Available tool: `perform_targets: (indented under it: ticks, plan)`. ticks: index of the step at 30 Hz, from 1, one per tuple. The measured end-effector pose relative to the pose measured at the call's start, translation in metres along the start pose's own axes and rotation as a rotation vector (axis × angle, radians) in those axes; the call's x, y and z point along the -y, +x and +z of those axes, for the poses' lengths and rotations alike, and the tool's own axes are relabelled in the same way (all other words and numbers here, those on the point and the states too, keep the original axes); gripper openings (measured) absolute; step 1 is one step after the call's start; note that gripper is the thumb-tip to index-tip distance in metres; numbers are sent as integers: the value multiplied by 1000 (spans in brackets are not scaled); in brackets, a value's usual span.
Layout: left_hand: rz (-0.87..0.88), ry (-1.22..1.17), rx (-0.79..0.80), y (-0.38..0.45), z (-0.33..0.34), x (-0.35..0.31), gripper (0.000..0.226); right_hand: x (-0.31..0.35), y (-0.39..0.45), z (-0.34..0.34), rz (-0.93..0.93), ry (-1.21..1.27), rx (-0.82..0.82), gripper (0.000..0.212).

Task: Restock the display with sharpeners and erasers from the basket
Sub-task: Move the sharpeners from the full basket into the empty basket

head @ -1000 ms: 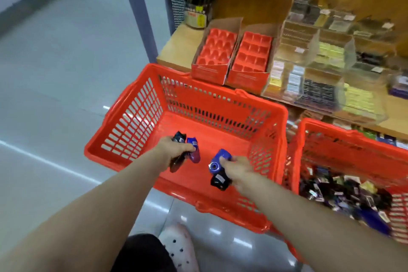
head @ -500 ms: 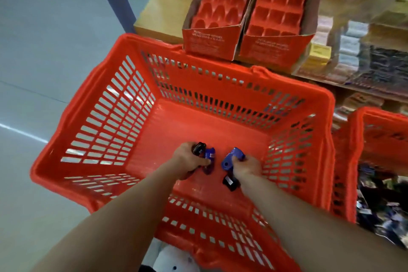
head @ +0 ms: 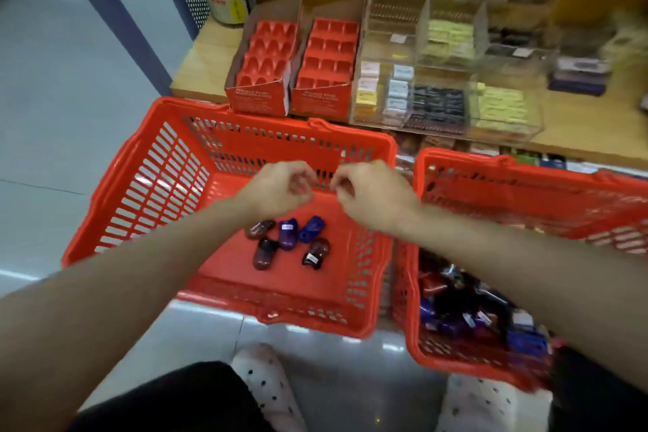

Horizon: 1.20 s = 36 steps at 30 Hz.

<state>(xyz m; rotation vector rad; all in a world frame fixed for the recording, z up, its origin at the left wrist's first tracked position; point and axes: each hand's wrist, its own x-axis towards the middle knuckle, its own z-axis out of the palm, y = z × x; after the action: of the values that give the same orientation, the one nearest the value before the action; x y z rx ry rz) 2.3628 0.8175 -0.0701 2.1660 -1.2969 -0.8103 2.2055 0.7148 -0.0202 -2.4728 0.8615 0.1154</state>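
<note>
Several small sharpeners lie loose on the floor of the left red basket [head: 147,158]: a blue one [head: 312,229], a purple one [head: 288,238] and dark ones [head: 265,252]. My left hand [head: 280,189] and my right hand [head: 371,193] hover close together above them, fingers loosely curled, holding nothing. On the wooden shelf behind the basket stand two red display boxes [head: 270,53] [head: 329,53] with vacant moulded slots. Beside them a clear acrylic case [head: 438,105] holds rows of erasers.
A second red basket [head: 526,186] to the right is piled with mixed packaged sharpeners and erasers [head: 466,312]. Both baskets sit on the pale floor against the shelf front. A blue post [head: 105,10] rises at the left. My dotted shoes [head: 266,386] show below.
Both hands held sharpeners low in the left basket; they have let them go onto its floor and lifted, now holding nothing. The camera view has tilted back up toward the shelf.
</note>
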Motion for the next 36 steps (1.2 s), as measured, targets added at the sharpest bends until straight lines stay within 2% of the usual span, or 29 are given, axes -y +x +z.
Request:
perform_targets:
  ticks: [3, 5, 8, 12, 14, 16, 19, 21, 23, 26, 28, 33, 36]
  plan:
    - [243, 48, 43, -7, -10, -76, 16, -38, -36, -70, -69, -161, -24, 22]
    - [339, 46, 94, -5, 4, -116, 12, -86, -59, -98, 14, -201, 35, 22]
    - [383, 7, 189, 2, 52, -167, 11, -162, -99, -113, 168, -221, 161, 21]
    - [235, -37, 396, 24, 135, -201, 22, -245, -131, -79, 314, -145, 231, 18]
    - [80, 117, 468, 38, 176, -199, 44, -276, -137, -50, 336, -98, 252, 16]
    - [-106, 292, 550, 48, 210, -187, 72, -299, -139, -24, 340, -63, 265, 24]
    - [-305, 372, 625, 56, 247, -164, 100, -321, -137, 2, 318, -40, 273, 35]
    - [-337, 373, 607, 59, 269, -150, 102, -331, -133, 12, 285, -39, 263, 43]
    - [-290, 401, 508, 59, 289, -143, 100, -339, -126, 20, 239, -67, 220, 48]
    - [-205, 511, 345, 58, 312, -142, 97, -340, -111, 29, 155, -224, 141, 52]
    - [-174, 514, 290, 59, 319, -139, 94, -338, -102, 34, 122, -321, 131, 57]
    - [-200, 282, 299, 62, 310, -128, 80, -330, -87, 51, 67, -406, 276, 64]
    - [-256, 191, 279, 65, 304, -132, 67, -328, -89, 54, 106, -356, 217, 56]
